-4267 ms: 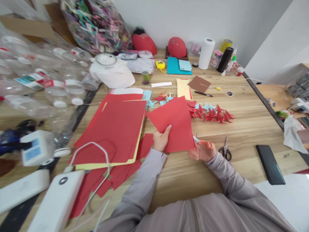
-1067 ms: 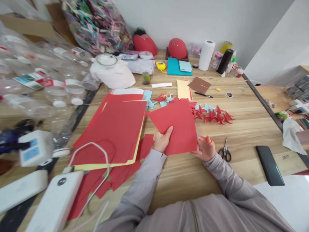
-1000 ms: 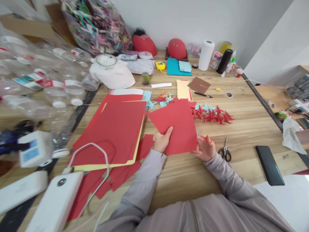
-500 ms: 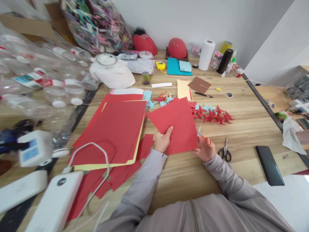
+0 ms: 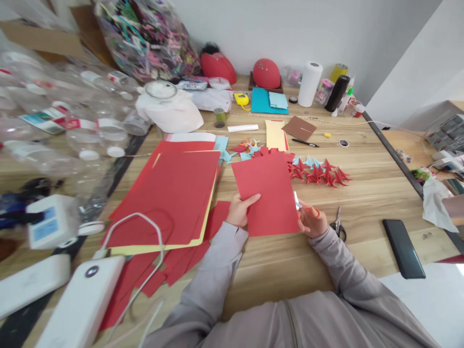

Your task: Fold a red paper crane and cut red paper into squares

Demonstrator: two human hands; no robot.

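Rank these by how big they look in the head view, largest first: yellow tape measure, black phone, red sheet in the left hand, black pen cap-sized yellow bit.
1. Red sheet
2. Black phone
3. Yellow tape measure
4. Yellow bit

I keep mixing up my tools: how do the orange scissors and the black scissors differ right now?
The orange scissors have orange handles; the black scissors have black ones. The orange scissors are in the right hand, by the edge of the red sheet; the black scissors lie on the table. Both have metal blades pointing roughly away from the person.
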